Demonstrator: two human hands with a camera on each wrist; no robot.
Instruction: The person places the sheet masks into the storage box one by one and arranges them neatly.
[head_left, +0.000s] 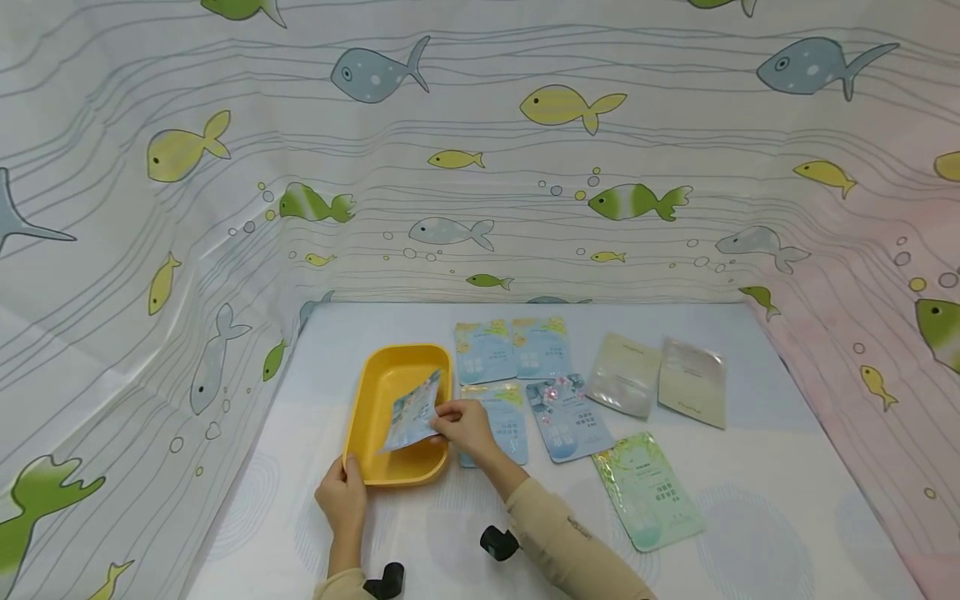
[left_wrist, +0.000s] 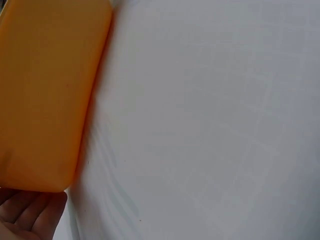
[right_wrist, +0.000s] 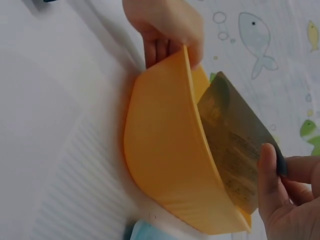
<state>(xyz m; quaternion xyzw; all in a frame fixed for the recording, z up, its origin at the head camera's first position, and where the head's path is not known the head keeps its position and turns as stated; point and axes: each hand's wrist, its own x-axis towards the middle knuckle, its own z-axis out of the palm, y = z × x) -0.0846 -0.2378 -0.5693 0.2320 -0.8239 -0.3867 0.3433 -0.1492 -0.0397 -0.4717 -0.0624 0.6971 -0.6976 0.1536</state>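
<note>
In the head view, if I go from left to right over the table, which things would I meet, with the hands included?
Left hand → yellow tray → right hand → pink-flowered packet on the table → left silver packet → right silver packet.

Fish-print walls [head_left: 525, 192] with wavy lines around a pale tabletop [head_left: 780, 483].

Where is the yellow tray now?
In the head view, the yellow tray is on the left of the table, its near left corner in the left hand, blue packets to its right.
</note>
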